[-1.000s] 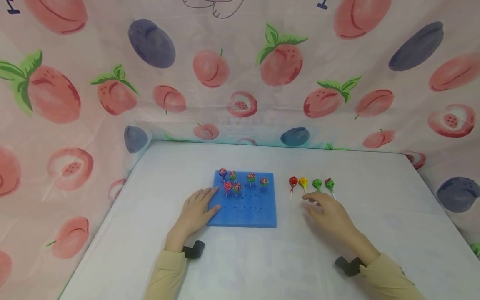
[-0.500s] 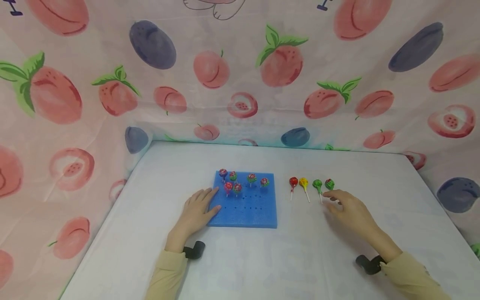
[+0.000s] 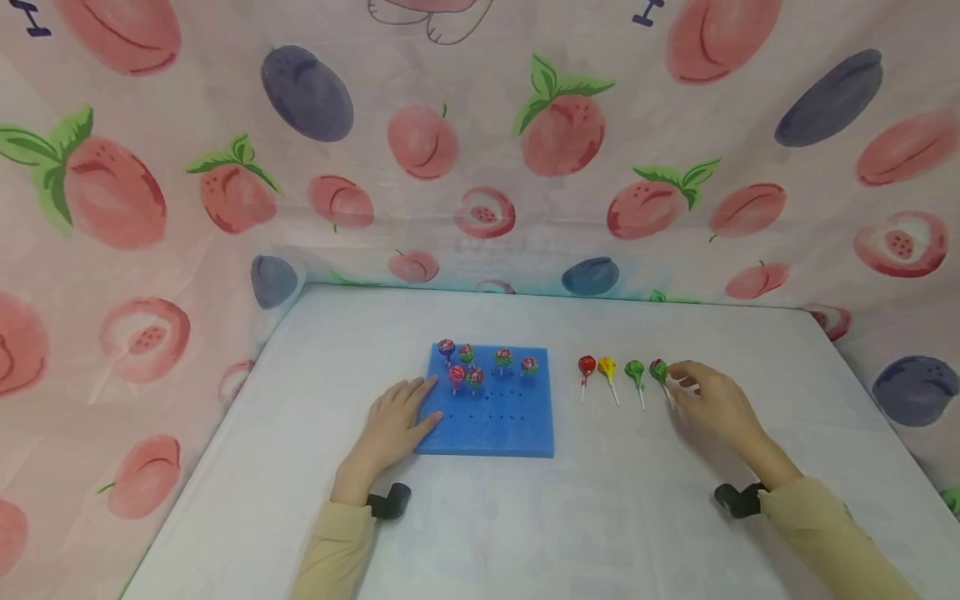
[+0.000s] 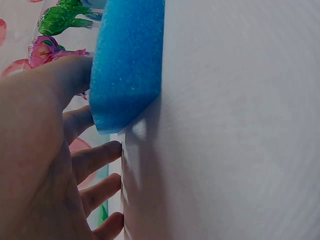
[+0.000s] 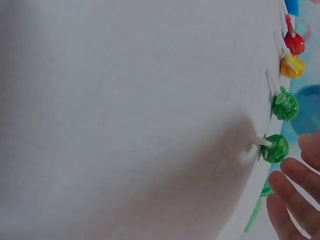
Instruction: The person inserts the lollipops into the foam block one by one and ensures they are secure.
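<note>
Beige-cuffed, a person's right hand (image 3: 716,408), fingers loosely parted and nothing gripped, hovers beside a green-and-red foil-wrapped lollipop (image 3: 658,370), having moved outward along the row; whether a fingertip touches it cannot be told. That shift suggests the end lollipop is the one being sought, while a round red lollipop (image 3: 587,364), a yellow lollipop (image 3: 607,367) and a plain green lollipop (image 3: 634,370) lie uncovered on a white table (image 3: 540,533). The left hand (image 3: 392,421) rests, fingers spread and extended, against a square blue foam-like board (image 3: 495,437) where six wrapped lollipops (image 3: 457,375) stand upright. Left-wrist footage reveals the board's grainy, thick side, a mere strip from the head; right-wrist footage shows the end lollipop's green side, without the red visible from above.
</note>
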Demonstrator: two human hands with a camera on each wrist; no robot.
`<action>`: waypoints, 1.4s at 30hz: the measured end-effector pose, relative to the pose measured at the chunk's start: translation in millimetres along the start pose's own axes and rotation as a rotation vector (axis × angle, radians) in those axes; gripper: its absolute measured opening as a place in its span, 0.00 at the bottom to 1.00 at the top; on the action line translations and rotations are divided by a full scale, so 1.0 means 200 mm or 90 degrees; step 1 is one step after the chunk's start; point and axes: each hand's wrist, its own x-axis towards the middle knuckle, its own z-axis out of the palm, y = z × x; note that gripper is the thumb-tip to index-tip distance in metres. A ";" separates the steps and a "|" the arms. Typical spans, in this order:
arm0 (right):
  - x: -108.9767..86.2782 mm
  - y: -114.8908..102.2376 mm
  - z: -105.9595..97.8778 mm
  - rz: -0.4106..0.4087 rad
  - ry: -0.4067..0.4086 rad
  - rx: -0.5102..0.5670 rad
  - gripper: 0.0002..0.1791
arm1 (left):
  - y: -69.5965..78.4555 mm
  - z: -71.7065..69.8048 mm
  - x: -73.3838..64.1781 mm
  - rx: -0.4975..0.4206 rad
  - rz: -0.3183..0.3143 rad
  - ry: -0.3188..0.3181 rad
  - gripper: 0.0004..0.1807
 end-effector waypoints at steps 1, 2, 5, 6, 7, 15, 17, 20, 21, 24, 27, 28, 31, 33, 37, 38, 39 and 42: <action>0.01 0.01 0.00 0.005 -0.001 0.000 0.18 | 0.00 0.00 0.00 0.001 0.000 -0.001 0.34; 0.01 0.01 0.00 0.009 -0.004 0.002 0.18 | 0.00 0.00 0.00 0.001 0.000 -0.001 0.34; 0.03 0.02 0.01 0.014 -0.002 0.006 0.19 | 0.00 0.00 0.00 -0.003 0.000 -0.004 0.34; 0.04 0.02 0.01 0.013 0.002 0.009 0.19 | 0.00 0.00 0.00 -0.003 -0.001 -0.005 0.34; 0.05 0.02 0.01 0.013 0.004 0.011 0.19 | 0.01 0.00 0.00 -0.004 -0.002 -0.006 0.34; 0.10 0.03 0.05 0.044 0.006 0.024 0.23 | 0.01 0.00 -0.01 -0.005 -0.003 -0.007 0.35; 0.11 0.04 0.06 0.055 0.001 0.027 0.24 | 0.00 0.00 -0.01 -0.006 -0.002 -0.006 0.35; 0.13 0.03 0.07 0.069 -0.013 0.023 0.24 | 0.00 0.00 -0.01 -0.005 0.000 -0.005 0.35; 0.14 0.03 0.08 0.072 -0.019 0.020 0.24 | 0.00 0.00 -0.01 -0.006 0.000 -0.004 0.35; 0.15 0.03 0.09 0.080 -0.039 0.007 0.25 | -0.01 0.01 0.00 -0.004 0.001 -0.002 0.34; 0.17 0.03 0.09 0.076 -0.051 -0.005 0.25 | -0.01 0.00 0.00 -0.003 0.002 0.000 0.34; 0.18 0.03 0.09 0.073 -0.053 -0.007 0.25 | -0.01 0.00 0.00 -0.002 0.001 -0.001 0.34; 0.19 0.03 0.09 0.059 -0.053 -0.015 0.24 | 0.00 0.00 0.00 -0.002 -0.001 -0.005 0.34; 0.19 0.03 0.10 0.053 -0.049 -0.024 0.23 | 0.00 0.00 0.00 0.000 -0.002 -0.008 0.35; 0.20 0.04 0.11 0.051 -0.038 -0.044 0.21 | 0.00 0.00 0.00 -0.001 0.000 -0.006 0.35; 0.20 0.04 0.11 0.052 -0.036 -0.046 0.21 | 0.00 0.00 0.00 -0.001 -0.001 -0.005 0.35; 0.20 0.04 0.11 0.053 -0.034 -0.047 0.21 | 0.00 0.00 0.00 -0.002 -0.002 -0.005 0.35; 0.21 0.05 0.12 0.058 -0.028 -0.047 0.20 | 0.00 0.00 0.00 0.000 -0.003 -0.004 0.34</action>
